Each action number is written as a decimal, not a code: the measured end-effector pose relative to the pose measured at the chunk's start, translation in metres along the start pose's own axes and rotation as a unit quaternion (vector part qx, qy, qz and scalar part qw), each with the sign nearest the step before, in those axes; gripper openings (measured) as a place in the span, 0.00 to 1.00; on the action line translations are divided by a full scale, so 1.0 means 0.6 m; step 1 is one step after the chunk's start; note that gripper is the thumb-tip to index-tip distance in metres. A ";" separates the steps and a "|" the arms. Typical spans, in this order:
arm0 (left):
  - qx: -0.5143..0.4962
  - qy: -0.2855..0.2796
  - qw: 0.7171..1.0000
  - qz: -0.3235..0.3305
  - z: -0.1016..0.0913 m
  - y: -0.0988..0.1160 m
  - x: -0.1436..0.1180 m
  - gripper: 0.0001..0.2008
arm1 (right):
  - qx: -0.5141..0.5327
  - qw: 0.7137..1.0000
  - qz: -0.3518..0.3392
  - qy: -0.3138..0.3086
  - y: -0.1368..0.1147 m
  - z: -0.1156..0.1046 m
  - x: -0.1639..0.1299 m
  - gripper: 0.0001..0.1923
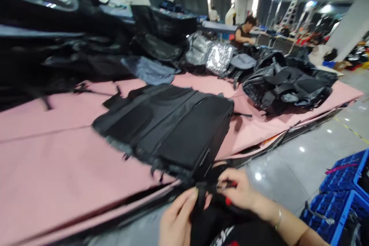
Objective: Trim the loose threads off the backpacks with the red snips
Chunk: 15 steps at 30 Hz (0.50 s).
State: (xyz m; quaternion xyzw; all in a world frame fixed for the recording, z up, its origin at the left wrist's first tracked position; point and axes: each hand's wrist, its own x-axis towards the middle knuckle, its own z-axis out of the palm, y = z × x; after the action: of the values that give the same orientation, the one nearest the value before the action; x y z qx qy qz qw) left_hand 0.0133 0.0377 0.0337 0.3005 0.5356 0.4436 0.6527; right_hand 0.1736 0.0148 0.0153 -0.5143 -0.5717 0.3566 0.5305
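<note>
A black fabric panel [170, 127], stitched in padded sections, lies flat on the pink table [57, 169]. Its long axis runs from the far left toward the near right, and its near right corner hangs over the table edge down to the hands. There the left hand [175, 219] has its grip closed on a dark strap [201, 196] that hangs from the panel's frayed near edge, thumb and fingers wrapped round it. The right hand [239, 192] pinches the same black stuff just beside it, fingertips drawn tight; blur hides exactly what lies between them.

Farther along the table sit heaps of black bags [288, 80] and grey pieces [150, 70]. Blue crates [343, 196] stand on the shiny floor [302, 161] at the right. A person [243, 32] sits at another table well behind.
</note>
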 end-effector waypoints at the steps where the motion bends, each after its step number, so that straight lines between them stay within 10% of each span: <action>1: -0.031 -0.009 0.999 -0.023 0.000 0.001 0.001 0.21 | -0.015 0.999 0.027 0.013 -0.002 -0.005 0.000 0.07; 15: -0.075 -0.037 0.996 -0.010 0.005 -0.008 -0.004 0.16 | -0.222 0.958 -0.179 -0.038 0.016 -0.036 -0.006 0.10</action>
State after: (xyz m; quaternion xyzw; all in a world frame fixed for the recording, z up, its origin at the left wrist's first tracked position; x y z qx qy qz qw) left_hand 0.0171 0.0340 0.0315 0.2615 0.4796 0.4644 0.6971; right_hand 0.1965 0.0103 0.0096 -0.4943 -0.7394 0.1389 0.4356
